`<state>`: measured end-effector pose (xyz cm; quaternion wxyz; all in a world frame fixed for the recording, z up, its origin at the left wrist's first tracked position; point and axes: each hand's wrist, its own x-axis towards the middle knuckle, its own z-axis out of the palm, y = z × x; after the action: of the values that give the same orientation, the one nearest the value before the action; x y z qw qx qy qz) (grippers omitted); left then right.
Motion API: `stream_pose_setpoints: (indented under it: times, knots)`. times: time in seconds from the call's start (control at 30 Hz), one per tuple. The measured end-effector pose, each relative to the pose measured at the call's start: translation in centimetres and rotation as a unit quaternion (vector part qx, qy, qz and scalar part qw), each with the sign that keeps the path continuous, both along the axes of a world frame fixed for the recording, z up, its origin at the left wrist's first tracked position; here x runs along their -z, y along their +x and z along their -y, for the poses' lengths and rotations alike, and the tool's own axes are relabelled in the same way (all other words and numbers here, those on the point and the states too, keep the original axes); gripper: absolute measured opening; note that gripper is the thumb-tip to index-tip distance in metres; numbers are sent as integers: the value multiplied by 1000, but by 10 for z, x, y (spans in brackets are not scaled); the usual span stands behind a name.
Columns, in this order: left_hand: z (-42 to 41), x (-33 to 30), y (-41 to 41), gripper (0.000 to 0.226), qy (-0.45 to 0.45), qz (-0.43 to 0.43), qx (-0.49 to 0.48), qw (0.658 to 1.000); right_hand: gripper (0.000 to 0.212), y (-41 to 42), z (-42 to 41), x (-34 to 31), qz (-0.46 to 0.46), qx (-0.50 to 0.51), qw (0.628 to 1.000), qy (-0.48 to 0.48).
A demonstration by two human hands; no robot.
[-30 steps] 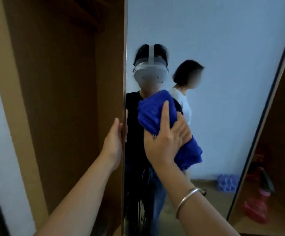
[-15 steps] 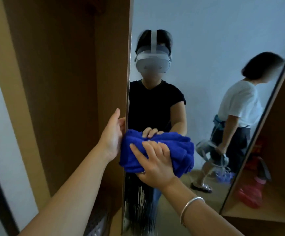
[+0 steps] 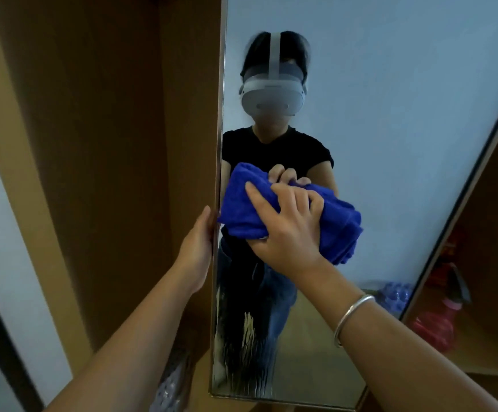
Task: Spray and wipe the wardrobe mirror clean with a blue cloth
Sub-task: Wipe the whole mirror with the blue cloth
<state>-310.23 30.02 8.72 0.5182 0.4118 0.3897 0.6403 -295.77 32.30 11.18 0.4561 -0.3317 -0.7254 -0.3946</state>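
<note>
The blue cloth [image 3: 286,215] is soft, light and bunched into a thick wad, so it is best held across its back with spread fingers; it lies pressed against the wardrobe mirror [image 3: 390,144] at mid-height, next to the mirror's left edge. The right hand [image 3: 289,227] presses the wad against the glass with fingers partly curled into the folds. The left hand [image 3: 198,242] grips the mirror's left edge just beside the cloth, bracing a rigid, fragile panel; wet streaks [image 3: 247,352] show lower on the mirror.

Left hand [image 3: 197,248] fingers hidden behind the mirror [image 3: 390,144] edge.
</note>
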Motion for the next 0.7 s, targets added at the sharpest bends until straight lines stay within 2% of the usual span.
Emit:
stream_pose_setpoints:
  times: [0.13,0.23,0.3,0.47,0.57,0.7]
  knots:
    - [4,14,-1,44,-33,30,3,999,62,-7,0,33,105,12,994,-4]
    - [2,10,-6,58,-75,13,23,997,60,-8,0,65,151,18,988,-23]
    - [2,10,-3,57,-82,1,18,996,62,-4,1,83,192,23,981,-33]
    - [2,18,12,53,-11,-137,-65,988,68,14,0,96,345,12,939,-16]
    - [-2,26,17,55,-2,-109,-97,989,68,22,-1,88,337,-8,941,-6]
    - [-5,25,20,48,33,-92,-107,989,79,51,-6,75,246,11,969,4]
